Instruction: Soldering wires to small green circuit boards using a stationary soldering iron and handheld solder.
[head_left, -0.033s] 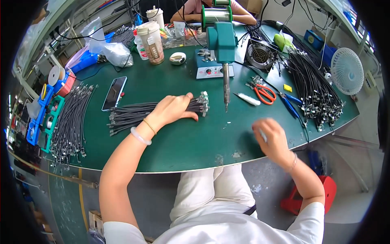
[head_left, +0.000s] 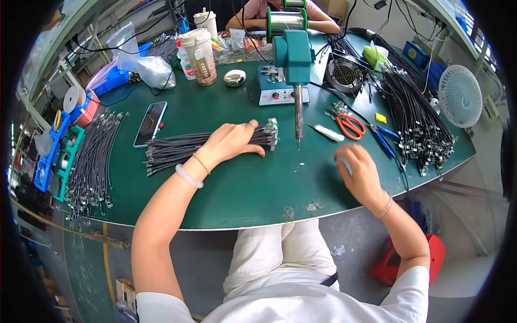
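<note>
On the green table, my left hand is wrapped over a bundle of short black cables, its thumb on the near side. The cables lie side by side, their metal connector ends gathered to the right of the hand. Over the table's right front part is my right hand, with fingers curled toward the thumb. Something small and pale shows between them, too little to name. Beyond the connectors a soldering iron hangs tip down from a teal soldering machine.
Right of the iron lie a white tube with a thin tip, orange-handled pliers and blue-handled pliers. Cable piles lie at the left and right. A phone, cup and fan stand about. Someone sits opposite.
My right hand has risen a little away from me, and its blur has lessened. The left hand and the cable bundle have shifted very slightly to the right.
</note>
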Demonstrator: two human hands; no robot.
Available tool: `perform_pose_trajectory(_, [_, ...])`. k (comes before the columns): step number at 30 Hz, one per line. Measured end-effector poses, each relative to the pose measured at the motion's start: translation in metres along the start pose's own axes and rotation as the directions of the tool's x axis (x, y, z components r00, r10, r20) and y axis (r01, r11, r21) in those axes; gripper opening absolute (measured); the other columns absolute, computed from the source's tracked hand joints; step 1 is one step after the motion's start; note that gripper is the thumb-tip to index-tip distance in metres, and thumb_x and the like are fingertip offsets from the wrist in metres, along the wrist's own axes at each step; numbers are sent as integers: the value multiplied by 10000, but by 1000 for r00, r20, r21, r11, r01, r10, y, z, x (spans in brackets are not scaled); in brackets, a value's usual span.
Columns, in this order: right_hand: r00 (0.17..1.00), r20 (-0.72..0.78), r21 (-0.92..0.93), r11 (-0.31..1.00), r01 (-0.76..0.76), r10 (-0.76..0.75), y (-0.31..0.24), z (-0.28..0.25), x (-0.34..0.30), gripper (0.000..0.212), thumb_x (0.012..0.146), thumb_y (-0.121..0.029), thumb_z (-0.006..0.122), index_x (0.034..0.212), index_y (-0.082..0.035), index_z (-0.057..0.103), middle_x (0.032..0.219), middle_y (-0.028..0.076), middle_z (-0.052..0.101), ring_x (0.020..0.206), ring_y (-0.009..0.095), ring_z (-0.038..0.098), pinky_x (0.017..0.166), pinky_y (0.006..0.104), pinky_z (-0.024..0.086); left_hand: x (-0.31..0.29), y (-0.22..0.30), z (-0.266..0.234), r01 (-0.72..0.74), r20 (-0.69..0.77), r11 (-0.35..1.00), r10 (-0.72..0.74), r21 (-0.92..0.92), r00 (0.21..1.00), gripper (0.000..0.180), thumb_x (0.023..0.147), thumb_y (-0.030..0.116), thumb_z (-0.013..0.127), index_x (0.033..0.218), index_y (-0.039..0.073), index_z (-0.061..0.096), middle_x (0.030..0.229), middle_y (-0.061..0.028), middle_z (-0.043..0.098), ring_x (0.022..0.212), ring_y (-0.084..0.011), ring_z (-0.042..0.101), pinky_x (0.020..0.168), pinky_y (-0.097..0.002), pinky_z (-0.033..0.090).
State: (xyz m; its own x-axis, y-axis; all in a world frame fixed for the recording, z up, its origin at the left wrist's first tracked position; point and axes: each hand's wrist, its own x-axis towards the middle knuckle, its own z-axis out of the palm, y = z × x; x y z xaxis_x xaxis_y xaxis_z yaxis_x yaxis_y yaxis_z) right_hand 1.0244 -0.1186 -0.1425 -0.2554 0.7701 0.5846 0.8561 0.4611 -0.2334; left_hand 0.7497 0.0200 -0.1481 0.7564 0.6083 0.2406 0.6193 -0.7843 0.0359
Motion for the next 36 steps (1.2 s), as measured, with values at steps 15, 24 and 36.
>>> perform_pose_trajectory(15, [942,195,373,868,-329,274,209,129,133,142,846,-53,493,966,-9,433,766,39,489,670,94,479,622,229,405,91,-121,60,221,107,975,-217,-25,970,729,605,394,715,1129,7,388,1097,-145,386,1070,-310,367,940,-375,297])
perform_pose_trajectory(24, [861,267,528,681,-507,434,228,175,149,161,846,-158,558,913,-19,514,726,-33,472,637,39,416,578,185,368,149,-134,119,111,-10,994,-111,-16,994,681,607,440,684,1029,-21,416,1000,-124,413,941,-279,406,838,-362,332])
perform_pose_trajectory(36, [992,122,313,949,-37,-2,209,190,143,352,684,-168,716,998,-68,592,1041,39,440,788,97,433,693,217,369,114,-116,145,18,-341,996,-46,-86,939,310,676,97,660,969,52,570,1047,-96,482,1017,-264,437,868,-378,337])
